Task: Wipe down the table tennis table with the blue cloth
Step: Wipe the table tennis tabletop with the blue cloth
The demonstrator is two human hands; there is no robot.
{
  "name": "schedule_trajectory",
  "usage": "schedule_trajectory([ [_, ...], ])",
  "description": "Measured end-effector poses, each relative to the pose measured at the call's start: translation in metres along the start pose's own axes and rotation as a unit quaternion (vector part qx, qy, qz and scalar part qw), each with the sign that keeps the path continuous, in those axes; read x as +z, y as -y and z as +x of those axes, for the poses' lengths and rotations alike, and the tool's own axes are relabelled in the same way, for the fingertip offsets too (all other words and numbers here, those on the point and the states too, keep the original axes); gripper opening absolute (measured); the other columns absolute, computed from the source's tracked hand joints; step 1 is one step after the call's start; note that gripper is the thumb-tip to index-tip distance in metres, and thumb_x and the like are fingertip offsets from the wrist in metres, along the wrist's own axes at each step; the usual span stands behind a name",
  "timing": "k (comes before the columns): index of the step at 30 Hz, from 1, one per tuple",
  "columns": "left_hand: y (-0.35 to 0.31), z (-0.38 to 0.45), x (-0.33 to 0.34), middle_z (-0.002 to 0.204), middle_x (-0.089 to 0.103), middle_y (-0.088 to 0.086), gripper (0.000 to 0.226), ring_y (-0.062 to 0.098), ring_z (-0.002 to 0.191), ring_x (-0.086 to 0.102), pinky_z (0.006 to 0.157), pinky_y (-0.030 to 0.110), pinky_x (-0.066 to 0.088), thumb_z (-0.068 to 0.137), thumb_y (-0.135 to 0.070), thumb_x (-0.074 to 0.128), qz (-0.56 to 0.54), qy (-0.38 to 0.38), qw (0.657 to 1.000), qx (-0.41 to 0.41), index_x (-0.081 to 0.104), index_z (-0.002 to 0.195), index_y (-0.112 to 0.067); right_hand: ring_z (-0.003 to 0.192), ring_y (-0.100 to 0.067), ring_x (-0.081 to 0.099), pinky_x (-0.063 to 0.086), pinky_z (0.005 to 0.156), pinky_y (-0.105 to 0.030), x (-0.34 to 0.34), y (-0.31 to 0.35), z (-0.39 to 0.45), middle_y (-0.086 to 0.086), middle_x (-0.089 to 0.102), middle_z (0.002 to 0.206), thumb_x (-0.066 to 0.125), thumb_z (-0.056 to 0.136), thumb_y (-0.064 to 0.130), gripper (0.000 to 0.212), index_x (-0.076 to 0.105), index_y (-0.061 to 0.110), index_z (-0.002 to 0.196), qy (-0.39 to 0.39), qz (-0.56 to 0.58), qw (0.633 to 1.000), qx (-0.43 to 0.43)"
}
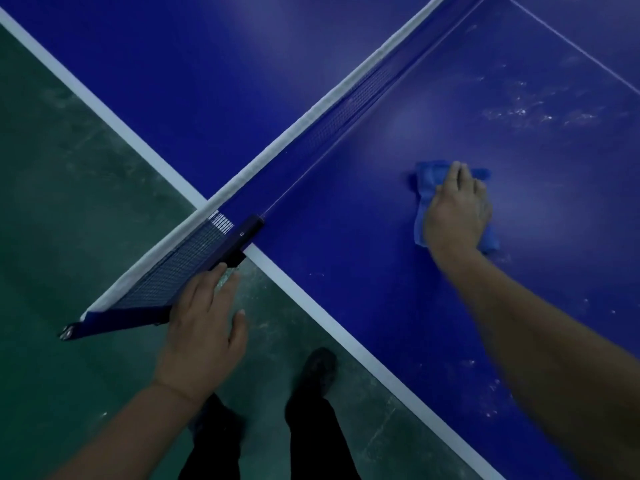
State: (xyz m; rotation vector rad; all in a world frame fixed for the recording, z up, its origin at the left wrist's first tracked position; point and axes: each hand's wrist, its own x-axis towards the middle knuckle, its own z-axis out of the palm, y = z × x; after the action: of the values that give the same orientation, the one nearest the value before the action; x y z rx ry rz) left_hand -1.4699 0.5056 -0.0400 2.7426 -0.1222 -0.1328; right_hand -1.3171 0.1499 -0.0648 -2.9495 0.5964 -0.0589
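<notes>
No brand or readable writing was visible; only a small pale mark, too small to read, sat on the net post clamp (247,233), and white bars lay at the end of the net (194,258) near it.

The table tennis table (346,271) had a dark blue top with a white edge line, and a thin white line crossed the far right part. Pale dusty smears and specks lay on the blue surface beyond the cloth and near the right forearm. The net, with its white top band, ran diagonally across the table and reached out past the table edge over the floor.

The blue cloth (429,181) lay crumpled on the table on the right of the net, well apart from it. The right hand (457,209) pressed down on it, its grip flat with the fingers spread over the cloth. The left hand (204,320) rested against the outer end of the net frame, its grip open, fingers straight and holding nothing.

The floor (69,202) was dull green and scuffed. Dark trousers and a dark shoe (318,368) stood beside the table edge.
</notes>
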Motion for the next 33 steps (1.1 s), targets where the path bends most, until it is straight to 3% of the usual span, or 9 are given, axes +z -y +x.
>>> schedule_trajectory([
  [3,0.004,-0.002,0.002,0.139,0.051,0.022,0.058,0.04,0.126,0.045,0.102,0.058,0.043,0.086,-0.03,0.041,0.005,-0.003,1.0,-0.018,0.056,0.132,0.003,0.142,-0.036,0.036,0.03,0.111,-0.051,0.012,0.07,-0.079,-0.012,0.035,0.159,0.038,0.099,0.027,0.054,0.038,0.016,0.152,0.012,0.012,0.989,-0.148],
  [8,0.006,-0.002,0.007,0.138,0.052,0.025,0.056,0.042,0.123,0.047,0.101,0.056,0.044,0.086,-0.027,0.042,0.02,-0.012,1.0,0.004,0.058,0.129,0.006,0.144,-0.036,0.031,0.02,0.117,-0.058,0.022,0.091,-0.16,-0.002,0.037,0.158,0.036,0.1,0.042,0.052,0.041,0.027,0.149,0.1,-0.014,0.904,-0.415],
  [10,0.006,-0.002,0.008,0.14,0.05,0.025,0.057,0.044,0.125,0.047,0.103,0.057,0.043,0.087,-0.027,0.042,0.016,-0.012,1.0,-0.006,0.057,0.131,0.006,0.144,-0.037,0.031,0.022,0.115,-0.061,0.024,0.073,-0.114,-0.003,0.036,0.159,0.034,0.1,0.04,0.052,0.04,0.027,0.15,0.064,-0.054,0.925,-0.371],
  [14,0.007,-0.001,0.01,0.141,0.049,0.024,0.058,0.042,0.126,0.045,0.106,0.054,0.04,0.086,-0.025,0.044,0.02,-0.006,1.0,-0.018,0.052,0.135,0.005,0.149,-0.035,0.022,0.018,0.118,-0.058,0.016,0.069,-0.045,-0.004,0.027,0.163,0.033,0.104,0.038,0.052,0.035,0.026,0.154,0.019,-0.026,0.995,-0.098],
  [16,0.007,0.0,0.012,0.14,0.049,0.024,0.058,0.041,0.125,0.045,0.108,0.052,0.039,0.086,-0.023,0.045,0.017,-0.01,1.0,-0.015,0.052,0.135,0.006,0.146,-0.037,0.028,0.022,0.117,-0.057,0.024,0.099,-0.072,-0.007,0.032,0.161,0.032,0.102,0.04,0.053,0.039,0.026,0.152,0.016,-0.023,0.987,-0.158],
  [20,0.009,0.005,0.016,0.139,0.051,0.024,0.059,0.042,0.125,0.048,0.114,0.047,0.032,0.088,-0.024,0.04,0.009,-0.019,1.0,-0.022,0.05,0.136,0.009,0.144,-0.037,0.032,0.024,0.116,-0.056,0.03,0.096,-0.118,-0.004,0.04,0.157,0.033,0.102,0.045,0.05,0.044,0.028,0.148,0.074,-0.022,0.895,-0.439],
  [23,0.006,0.003,0.017,0.14,0.05,0.023,0.061,0.04,0.127,0.047,0.115,0.046,0.033,0.089,-0.027,0.039,0.011,-0.016,0.999,-0.032,0.047,0.139,0.008,0.14,-0.042,0.037,0.032,0.111,-0.057,0.024,0.066,-0.04,-0.012,0.041,0.155,0.035,0.102,0.038,0.05,0.048,0.021,0.147,0.031,-0.025,0.945,-0.326],
  [28,0.004,0.004,0.021,0.137,0.052,0.024,0.059,0.04,0.124,0.048,0.112,0.047,0.037,0.089,-0.024,0.042,0.007,-0.037,0.999,-0.033,0.049,0.137,0.009,0.152,-0.032,0.012,0.013,0.119,-0.055,0.019,0.077,0.057,0.0,0.016,0.166,0.025,0.101,0.049,0.057,0.027,0.032,0.156,0.035,0.011,0.997,-0.071],
  [33,0.005,0.004,0.02,0.137,0.052,0.024,0.059,0.041,0.125,0.05,0.116,0.044,0.032,0.089,-0.024,0.042,0.007,-0.032,0.999,-0.03,0.048,0.138,0.009,0.147,-0.037,0.025,0.022,0.114,-0.056,0.032,0.119,-0.04,-0.003,0.033,0.16,0.025,0.102,0.051,0.053,0.043,0.035,0.149,0.054,-0.016,0.949,-0.311],
])
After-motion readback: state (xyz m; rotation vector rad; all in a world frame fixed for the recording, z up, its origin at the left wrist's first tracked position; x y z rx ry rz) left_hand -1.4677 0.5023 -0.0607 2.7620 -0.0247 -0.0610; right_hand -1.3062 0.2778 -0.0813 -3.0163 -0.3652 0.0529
